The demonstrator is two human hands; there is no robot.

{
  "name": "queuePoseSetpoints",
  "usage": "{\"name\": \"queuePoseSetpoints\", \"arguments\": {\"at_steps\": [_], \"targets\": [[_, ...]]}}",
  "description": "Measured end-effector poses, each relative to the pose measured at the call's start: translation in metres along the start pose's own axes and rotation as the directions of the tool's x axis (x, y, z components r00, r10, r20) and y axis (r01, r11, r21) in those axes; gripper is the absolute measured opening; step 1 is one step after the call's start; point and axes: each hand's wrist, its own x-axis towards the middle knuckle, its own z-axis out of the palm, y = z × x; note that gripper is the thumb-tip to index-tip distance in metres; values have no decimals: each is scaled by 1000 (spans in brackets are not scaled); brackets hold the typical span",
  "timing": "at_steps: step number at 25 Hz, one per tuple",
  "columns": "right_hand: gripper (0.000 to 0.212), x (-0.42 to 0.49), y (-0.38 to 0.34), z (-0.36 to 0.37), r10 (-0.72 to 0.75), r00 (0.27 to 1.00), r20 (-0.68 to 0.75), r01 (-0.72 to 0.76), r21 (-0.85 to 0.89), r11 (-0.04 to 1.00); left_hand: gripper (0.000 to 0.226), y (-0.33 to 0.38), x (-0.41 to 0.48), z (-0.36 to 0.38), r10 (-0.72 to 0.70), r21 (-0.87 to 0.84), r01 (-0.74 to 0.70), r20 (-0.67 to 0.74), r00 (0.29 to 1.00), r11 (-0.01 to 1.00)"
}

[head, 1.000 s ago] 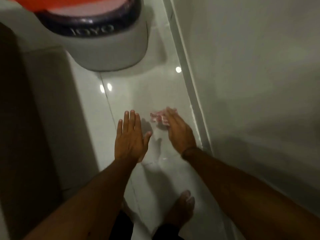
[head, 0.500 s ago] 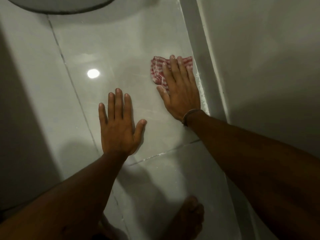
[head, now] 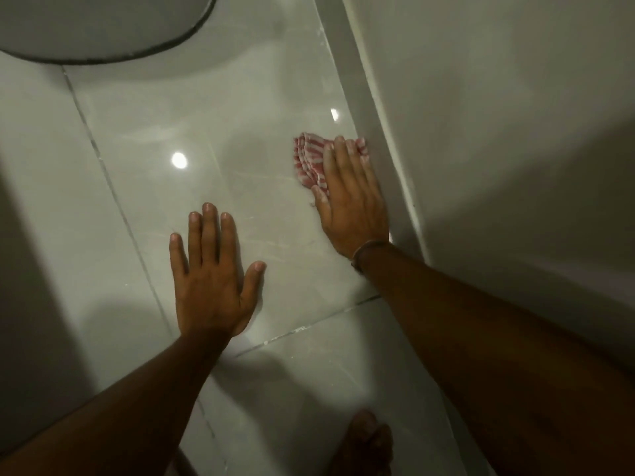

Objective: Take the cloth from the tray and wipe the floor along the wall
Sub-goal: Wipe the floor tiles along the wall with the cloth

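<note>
step in hand: wiping is judged to be under way; the cloth has been taken up and is pressed to the floor beside the wall. no tray is seen in this view.
next move: a stroke along the skirting is judged to be called for, with the cloth kept flat and tight against the wall's foot, and the body weight carried on the other hand.
cloth: a small red-and-white striped fabric cloth (head: 309,159), bunched, is found on the floor just beside the skirting, partly covered by the fingers of the right hand.
right hand (head: 350,204): laid palm down with fingers extended and close together; the cloth is pinned under the fingers rather than clutched. the grip is flat and open, pressing on the cloth. a thin band (head: 366,247) is worn at the wrist.
left hand (head: 213,276): spread flat on the bare tile, fingers apart, nothing held; the grip is fully open and is judged to serve as a support. it is set well apart from the cloth.
floor: glossy pale grey tiles (head: 171,207) with dark grout lines; lamp reflections are shown on the surface.
wall: a plain pale wall (head: 498,115) with a light skirting strip (head: 378,139) at its base.
other: the curved base of a pale rounded object (head: 86,25) is seen at the top edge; a bare foot (head: 367,441) is seen at the bottom edge.
</note>
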Motion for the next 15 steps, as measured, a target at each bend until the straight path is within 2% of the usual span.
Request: {"name": "queuePoseSetpoints", "arguments": {"at_steps": [9,15], "targets": [[61,-180,26,19,42,999,-19,-40,85,996,87,-2,-1,1,4,16,-5,22,1000,1000],[63,-311,54,29,-33,997,64,36,-31,999,87,-5,0,5,13,27,-13,13,1000,1000]]}}
